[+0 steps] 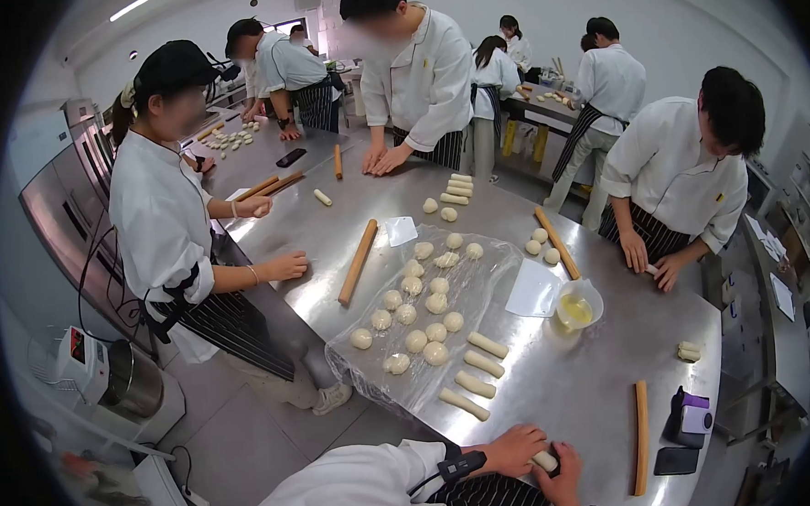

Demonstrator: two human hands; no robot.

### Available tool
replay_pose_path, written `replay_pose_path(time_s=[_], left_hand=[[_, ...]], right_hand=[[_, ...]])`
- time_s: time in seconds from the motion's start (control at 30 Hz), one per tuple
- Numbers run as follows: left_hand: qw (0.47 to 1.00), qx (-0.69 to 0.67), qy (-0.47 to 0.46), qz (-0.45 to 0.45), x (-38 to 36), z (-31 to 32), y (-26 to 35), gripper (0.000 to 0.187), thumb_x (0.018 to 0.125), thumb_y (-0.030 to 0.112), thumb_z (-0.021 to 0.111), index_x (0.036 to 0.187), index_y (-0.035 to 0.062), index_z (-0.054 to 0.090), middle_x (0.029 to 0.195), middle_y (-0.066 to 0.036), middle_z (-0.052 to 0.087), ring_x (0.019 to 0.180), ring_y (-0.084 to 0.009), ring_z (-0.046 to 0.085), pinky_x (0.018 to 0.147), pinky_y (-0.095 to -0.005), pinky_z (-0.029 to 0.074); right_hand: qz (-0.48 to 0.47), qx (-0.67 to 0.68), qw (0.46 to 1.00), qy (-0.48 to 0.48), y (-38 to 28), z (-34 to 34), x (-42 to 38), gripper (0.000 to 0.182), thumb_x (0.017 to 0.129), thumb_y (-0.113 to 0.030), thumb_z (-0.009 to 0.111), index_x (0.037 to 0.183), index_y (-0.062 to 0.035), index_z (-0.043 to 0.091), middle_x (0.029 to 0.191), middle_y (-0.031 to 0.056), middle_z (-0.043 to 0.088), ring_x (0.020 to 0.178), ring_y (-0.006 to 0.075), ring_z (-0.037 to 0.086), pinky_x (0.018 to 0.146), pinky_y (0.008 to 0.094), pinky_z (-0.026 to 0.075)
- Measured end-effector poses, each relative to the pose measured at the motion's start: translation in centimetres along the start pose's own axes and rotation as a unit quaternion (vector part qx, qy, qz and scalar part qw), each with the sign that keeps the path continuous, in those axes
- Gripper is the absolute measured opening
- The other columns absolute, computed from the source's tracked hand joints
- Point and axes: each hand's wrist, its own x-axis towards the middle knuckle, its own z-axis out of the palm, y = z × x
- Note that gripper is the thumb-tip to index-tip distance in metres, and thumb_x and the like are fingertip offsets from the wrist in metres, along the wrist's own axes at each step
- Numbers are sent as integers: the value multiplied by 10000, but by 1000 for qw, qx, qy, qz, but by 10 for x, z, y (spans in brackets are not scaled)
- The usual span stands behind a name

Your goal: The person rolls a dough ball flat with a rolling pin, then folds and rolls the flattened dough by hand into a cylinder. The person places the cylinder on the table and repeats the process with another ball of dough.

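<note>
Hands low at the near edge of the steel table (pixel 568 400), both working one pale dough roll (pixel 545 461). Left hand (pixel 511 449) curled over the roll's left end, fingers bent, palm down. Right hand (pixel 563 474) cupped against its right end, fingers closed round it. Just beyond: finished dough logs (pixel 474 384) beside dough balls (pixel 426 334) on a plastic sheet (pixel 479 277). Right of the hands, a wooden rolling pin (pixel 641 438).

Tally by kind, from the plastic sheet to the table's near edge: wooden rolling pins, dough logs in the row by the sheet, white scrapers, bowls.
Wooden rolling pins: 3
Dough logs: 4
White scrapers: 2
Bowl: 1
Total: 10
</note>
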Motion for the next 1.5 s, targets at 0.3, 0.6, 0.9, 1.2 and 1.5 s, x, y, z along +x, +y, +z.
replay_pose_path(time_s=[0.3, 0.6, 0.9, 1.2, 1.5], left_hand=[[986, -60, -154, -18, -3, 10, -11, 342, 746, 121, 658, 1066, 42, 572, 1033, -126, 564, 1052, -303, 526, 903, -410, 421], [997, -1, -59, 48, -4, -3, -1, 217, 791, 130, 624, 991, 54, 588, 961, -85, 549, 949, -270, 536, 831, -372, 434], [992, -38, -120, 9, -9, 2, -7, 182, 769, 131, 627, 937, 74, 589, 922, -91, 542, 908, -289, 536, 795, -389, 439], [998, -2, -57, 29, -16, -9, 7, 291, 752, 149, 670, 1017, 55, 594, 963, -87, 524, 985, -281, 516, 849, -430, 422], [975, 63, -210, -37, -19, -7, 10, 362, 731, 177, 696, 1041, 36, 573, 1049, -113, 527, 1022, -294, 523, 852, -388, 434]], right_hand=[[1, 126, 992, -12, 7, 5, -17, 436, 638, -117, 812, 1020, -74, 606, 997, 123, 633, 984, 347, 574, 900, 468, 445], [-48, -15, 999, -15, -21, -11, 2, 461, 634, -170, 815, 1026, -54, 602, 1024, 137, 638, 966, 352, 586, 902, 486, 437], [-79, 45, 996, 4, -19, 4, -10, 395, 662, -63, 775, 1018, -80, 605, 958, 112, 615, 905, 334, 581, 830, 430, 460], [-28, 33, 999, 13, -25, 6, -20, 482, 639, -109, 796, 1076, -80, 596, 990, 129, 610, 985, 347, 583, 911, 485, 431], [-84, 22, 995, -44, -16, 2, -21, 489, 639, -144, 814, 1074, -71, 603, 1047, 102, 644, 1007, 321, 611, 967, 519, 416]])
